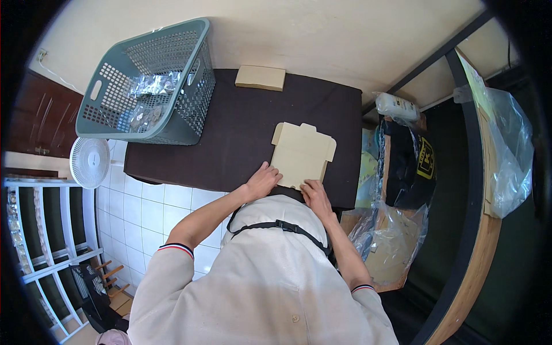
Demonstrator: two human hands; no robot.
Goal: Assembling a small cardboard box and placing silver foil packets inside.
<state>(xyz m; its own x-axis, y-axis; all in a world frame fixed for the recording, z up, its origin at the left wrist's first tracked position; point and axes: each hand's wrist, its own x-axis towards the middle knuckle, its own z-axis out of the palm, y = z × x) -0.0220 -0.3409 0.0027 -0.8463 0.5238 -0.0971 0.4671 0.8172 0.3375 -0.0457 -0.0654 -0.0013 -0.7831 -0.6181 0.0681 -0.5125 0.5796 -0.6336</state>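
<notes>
A light-brown cardboard box (302, 152) lies on the dark-covered table (238, 132) close to my body, with its lid panel and flaps spread toward the wall. My left hand (264, 181) is closed on its near left corner, fingers bent against the edge. At the near right corner, my right hand (314, 195) pinches the near edge of the cardboard. Part of that near edge is hidden by my fingers. Farther back, near the wall, rests a closed flat cardboard box (260, 77).
A grey-green plastic basket (198, 115) holding silvery plastic packets (155, 84) stands at the table's left end. Beyond it is a white fan (90, 163). To the right are a wrapped white roll (397, 107), clear plastic bags (411, 233) and a dark metal frame (468, 172).
</notes>
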